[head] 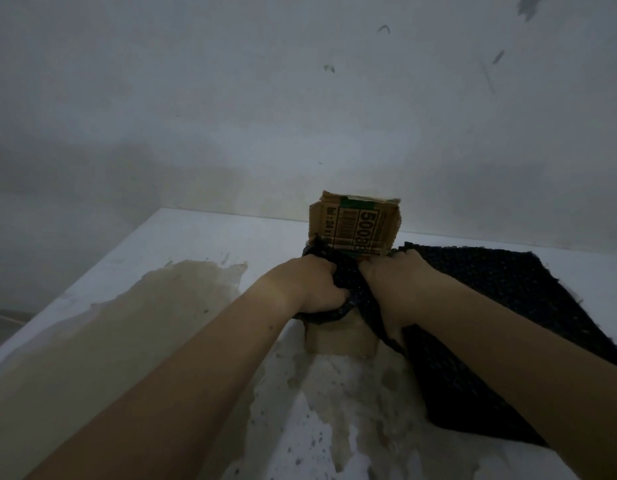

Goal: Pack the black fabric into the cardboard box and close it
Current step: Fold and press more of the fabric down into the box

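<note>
A small cardboard box [338,341] stands near the far middle of the table, its printed back flap [355,226] upright. Black dotted fabric [352,299] is bunched over the box's opening, with a strip hanging down its front right side. My left hand [317,285] grips the bunched fabric from the left. My right hand [393,282] grips it from the right, both hands on top of the box. The inside of the box is hidden by hands and fabric.
A larger black textured cloth [508,323] lies flat on the table right of the box, partly under my right forearm. The white table [196,244] has worn brown patches [144,323]. A grey wall [300,116] rises just behind the box.
</note>
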### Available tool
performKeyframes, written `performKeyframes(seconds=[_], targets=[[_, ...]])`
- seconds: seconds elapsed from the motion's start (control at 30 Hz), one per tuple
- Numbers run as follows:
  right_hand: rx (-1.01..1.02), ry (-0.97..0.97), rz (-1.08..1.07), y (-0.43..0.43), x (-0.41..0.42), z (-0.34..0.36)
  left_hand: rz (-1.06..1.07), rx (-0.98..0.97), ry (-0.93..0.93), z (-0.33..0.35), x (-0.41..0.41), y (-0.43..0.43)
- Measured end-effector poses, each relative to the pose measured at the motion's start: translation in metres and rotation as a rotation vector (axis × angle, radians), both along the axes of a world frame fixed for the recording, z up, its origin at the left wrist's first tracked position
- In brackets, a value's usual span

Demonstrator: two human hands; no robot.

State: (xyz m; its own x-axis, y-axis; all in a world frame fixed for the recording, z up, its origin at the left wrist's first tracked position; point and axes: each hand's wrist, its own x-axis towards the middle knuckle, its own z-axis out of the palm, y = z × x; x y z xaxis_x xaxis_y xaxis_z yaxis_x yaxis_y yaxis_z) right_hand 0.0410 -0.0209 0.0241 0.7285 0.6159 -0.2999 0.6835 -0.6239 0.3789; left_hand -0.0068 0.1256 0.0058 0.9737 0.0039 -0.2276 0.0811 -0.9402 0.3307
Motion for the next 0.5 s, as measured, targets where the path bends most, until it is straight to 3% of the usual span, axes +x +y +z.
performKeyframes(seconds=[0.1,0.2,0.37,0.5], targets=[[0.100,-0.012,0.061,-0.014,-0.001,-0.002,-0.011,0.199,-0.366,-0.007,-0.011,-0.001],[0.173,-0.037,0.096,-0.026,-0.003,-0.006,-0.015,0.254,-0.677,-0.007,-0.020,0.001],[0.278,-0.216,0.127,-0.037,-0.007,-0.010,-0.022,0.364,-0.459,-0.004,-0.023,0.012],[0.273,-0.247,0.172,-0.043,-0.007,-0.010,-0.040,0.356,-0.212,0.006,-0.009,0.006]])
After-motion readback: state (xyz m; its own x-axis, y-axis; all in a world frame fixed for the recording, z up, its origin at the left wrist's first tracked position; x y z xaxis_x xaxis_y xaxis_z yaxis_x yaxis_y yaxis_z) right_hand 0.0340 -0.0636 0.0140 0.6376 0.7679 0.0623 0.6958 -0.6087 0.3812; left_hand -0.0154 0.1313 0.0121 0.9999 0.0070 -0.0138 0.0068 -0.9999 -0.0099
